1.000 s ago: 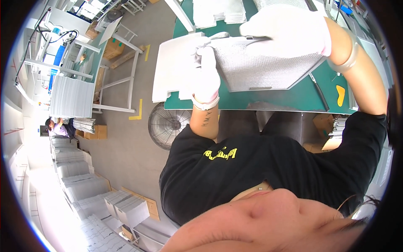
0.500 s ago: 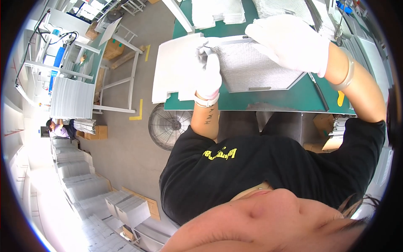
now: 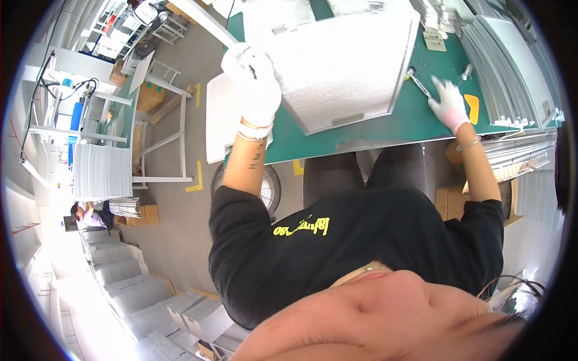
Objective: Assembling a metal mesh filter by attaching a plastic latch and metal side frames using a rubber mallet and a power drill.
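Note:
A silver mesh panel (image 3: 349,72) in a thin metal frame stands tilted over the green table (image 3: 373,132). My left hand (image 3: 251,84), in a white glove, is closed at the panel's left edge, with its fingertips partly hidden. My right hand (image 3: 450,108), gloved too, is off the panel, its fingers apart and slightly blurred. It hovers over the table's right part, close to the end of a slim tool with a dark-and-white handle (image 3: 419,84). A flat yellow tool (image 3: 471,109) lies just right of that hand.
White sheets (image 3: 221,117) stick out past the table's left edge. Flat panels (image 3: 512,72) are stacked at the right, near small beige pieces (image 3: 434,41). A round floor fan (image 3: 271,189) stands below the table. Another person (image 3: 90,216) is far left, by stacked panels.
My right hand has let go of the panel and moved down to the right. My left hand has shifted left and up. The panel has turned its face more toward me.

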`<state>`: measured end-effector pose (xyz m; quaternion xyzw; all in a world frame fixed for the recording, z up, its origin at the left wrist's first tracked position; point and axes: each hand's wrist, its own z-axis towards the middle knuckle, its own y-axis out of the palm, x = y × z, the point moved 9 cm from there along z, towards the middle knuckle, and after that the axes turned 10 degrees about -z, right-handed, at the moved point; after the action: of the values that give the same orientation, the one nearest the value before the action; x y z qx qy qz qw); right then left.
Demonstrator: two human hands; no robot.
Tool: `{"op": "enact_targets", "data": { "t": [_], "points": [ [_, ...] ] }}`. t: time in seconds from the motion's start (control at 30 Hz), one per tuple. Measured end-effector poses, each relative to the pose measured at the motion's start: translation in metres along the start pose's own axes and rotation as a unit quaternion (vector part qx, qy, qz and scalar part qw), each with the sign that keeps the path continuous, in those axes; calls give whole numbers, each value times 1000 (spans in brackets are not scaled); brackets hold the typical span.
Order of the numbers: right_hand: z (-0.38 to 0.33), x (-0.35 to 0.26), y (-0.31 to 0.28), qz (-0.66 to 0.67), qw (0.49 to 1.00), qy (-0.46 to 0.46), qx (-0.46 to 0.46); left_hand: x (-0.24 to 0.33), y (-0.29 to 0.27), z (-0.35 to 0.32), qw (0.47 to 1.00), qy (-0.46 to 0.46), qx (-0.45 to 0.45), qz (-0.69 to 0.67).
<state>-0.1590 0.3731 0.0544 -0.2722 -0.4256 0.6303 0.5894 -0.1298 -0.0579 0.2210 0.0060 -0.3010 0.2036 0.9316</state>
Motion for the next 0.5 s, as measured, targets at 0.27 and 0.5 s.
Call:
{"op": "enact_targets", "data": {
  "t": [0.27, 0.5],
  "points": [
    [-64, 35, 71, 174, 965, 186, -59, 78, 154, 19, 849, 101, -517, 41],
    [-83, 12, -3, 645, 685, 332, -59, 72, 227, -35, 752, 413, -474, 196]
  ]
}}
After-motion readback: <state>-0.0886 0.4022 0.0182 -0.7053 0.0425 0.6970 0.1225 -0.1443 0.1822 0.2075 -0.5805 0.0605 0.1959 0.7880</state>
